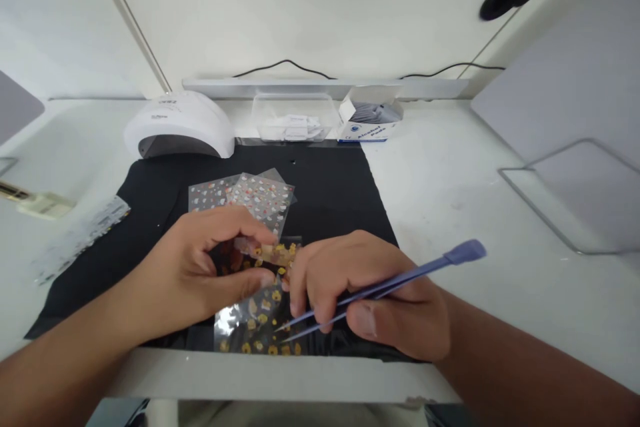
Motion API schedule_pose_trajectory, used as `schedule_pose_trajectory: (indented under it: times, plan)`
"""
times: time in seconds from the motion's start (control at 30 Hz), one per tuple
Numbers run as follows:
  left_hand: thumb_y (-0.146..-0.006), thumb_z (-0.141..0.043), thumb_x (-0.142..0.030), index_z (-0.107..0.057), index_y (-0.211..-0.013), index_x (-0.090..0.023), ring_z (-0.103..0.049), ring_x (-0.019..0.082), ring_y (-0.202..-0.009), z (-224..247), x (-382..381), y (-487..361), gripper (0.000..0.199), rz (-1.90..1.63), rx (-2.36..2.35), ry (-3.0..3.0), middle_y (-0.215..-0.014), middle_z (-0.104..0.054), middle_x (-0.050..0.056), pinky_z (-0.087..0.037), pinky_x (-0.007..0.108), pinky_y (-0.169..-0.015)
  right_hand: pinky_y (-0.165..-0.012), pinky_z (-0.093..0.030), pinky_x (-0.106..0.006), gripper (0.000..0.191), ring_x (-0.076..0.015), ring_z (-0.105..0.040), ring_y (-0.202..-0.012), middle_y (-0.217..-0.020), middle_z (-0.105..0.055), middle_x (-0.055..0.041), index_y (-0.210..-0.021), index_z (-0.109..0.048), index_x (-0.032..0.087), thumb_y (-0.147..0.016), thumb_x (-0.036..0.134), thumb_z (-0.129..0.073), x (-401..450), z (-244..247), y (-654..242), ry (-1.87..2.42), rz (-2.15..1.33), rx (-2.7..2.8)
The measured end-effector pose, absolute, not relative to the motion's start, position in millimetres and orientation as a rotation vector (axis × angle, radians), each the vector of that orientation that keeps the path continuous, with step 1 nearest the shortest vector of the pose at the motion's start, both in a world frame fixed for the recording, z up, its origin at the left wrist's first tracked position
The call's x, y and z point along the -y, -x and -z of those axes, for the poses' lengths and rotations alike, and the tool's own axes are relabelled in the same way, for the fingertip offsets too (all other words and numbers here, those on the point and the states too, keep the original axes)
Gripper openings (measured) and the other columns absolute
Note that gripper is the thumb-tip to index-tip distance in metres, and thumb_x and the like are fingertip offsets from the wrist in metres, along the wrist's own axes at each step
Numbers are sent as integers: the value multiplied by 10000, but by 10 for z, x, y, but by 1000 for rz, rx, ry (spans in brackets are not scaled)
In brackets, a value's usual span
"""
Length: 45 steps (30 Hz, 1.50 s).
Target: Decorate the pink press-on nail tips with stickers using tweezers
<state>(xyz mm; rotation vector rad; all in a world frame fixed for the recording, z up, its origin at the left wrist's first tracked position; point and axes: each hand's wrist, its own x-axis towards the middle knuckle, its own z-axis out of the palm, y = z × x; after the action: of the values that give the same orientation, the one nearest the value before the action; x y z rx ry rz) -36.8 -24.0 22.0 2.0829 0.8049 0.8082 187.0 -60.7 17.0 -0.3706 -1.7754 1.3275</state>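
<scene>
The right hand (365, 290) grips purple tweezers (419, 273) above a clear yellow-stickered sheet (263, 325) on the black mat's (335, 187) near part; the left hand (200, 267) curls over it, whether pinching I cannot tell. Farther lie patterned sheets (265, 198), then a white domed device (183, 117) left and an alcohol-pads box (363, 131) right.

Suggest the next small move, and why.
I'd probably bring the tips of the purple tweezers to the edge of one gold motif: the right hand holds them slightly apart over the gold-patterned sheet, with the left hand close by.
</scene>
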Motion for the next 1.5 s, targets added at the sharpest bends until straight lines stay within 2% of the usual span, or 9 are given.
schedule_pose_trajectory:
  times: [0.27, 0.47, 0.57, 0.67, 0.8, 1.0, 1.13, 1.5]
  plan:
    - [-756, -775, -232, -738, -953, -224, -669, 137, -662, -213, 248, 365, 200, -829, -792, -2056, -826, -736, 16, -543, 205, -580, -718, -537, -370, 295, -210, -637, -757, -701, -590, -79, -747, -608, 145, -952, 327, -497, 677, -198, -1849, 395, -1276, 1788]
    - [-761, -759, -223, -747, -990, -239, -716, 176, -747, -203, 263, 385, 229, -838, -817, -2046, -887, -761, 29, -585, 243, -665, -767, -555, -369, 307, -195, -634, -753, -678, -593, -61, -760, -614, 161, -969, 349, -492, 698, -223, -1849, 426, -1203, 1795]
    - [-784, -747, -233, -739, -1007, -243, -709, 175, -745, -194, 264, 396, 224, -849, -777, -2080, -877, -754, 31, -584, 258, -680, -822, -554, -390, 311, -196, -642, -770, -674, -597, -53, -776, -626, 165, -975, 370, -501, 724, -225, -1848, 455, -1176, 1772]
    - [-789, -747, -204, -717, -1036, -244, -697, 147, -721, -178, 268, 400, 252, -869, -730, -2078, -871, -746, 20, -578, 226, -670, -856, -545, -431, 284, -211, -650, -796, -689, -603, -59, -802, -638, 160, -968, 354, -515, 733, -212, -1845, 446, -1169, 1717]
    - [-788, -745, -177, -690, -1054, -245, -700, 134, -740, -185, 275, 393, 280, -882, -690, -2121, -902, -746, 16, -572, 207, -688, -844, -550, -452, 246, -224, -655, -807, -701, -603, -64, -824, -652, 152, -955, 314, -520, 727, -199, -1834, 428, -1179, 1668]
    - [-802, -709, -153, -682, -1004, -228, -677, 154, -729, -237, 292, 378, 218, -928, -684, -2282, -826, -719, 26, -563, 270, -707, -842, -550, -455, 239, -236, -662, -833, -710, -596, -63, -820, -649, 148, -952, 306, -528, 736, -192, -1809, 403, -1213, 1629]
    - [-810, -697, -129, -674, -999, -230, -662, 147, -732, -239, 299, 363, 216, -923, -659, -2263, -810, -706, 20, -546, 265, -692, -867, -547, -453, 242, -236, -659, -858, -717, -593, -55, -837, -646, 169, -959, 335, -518, 745, -203, -1817, 427, -1242, 1644]
    - [-832, -659, -89, -639, -1169, -269, -659, 149, -767, -248, 318, 356, 382, -915, -583, -2224, -838, -697, 15, -547, 266, -680, -831, -572, -420, 339, -232, -688, -844, -662, -598, -53, -775, -630, 144, -987, 378, -508, 765, -271, -1848, 453, -1187, 1684]
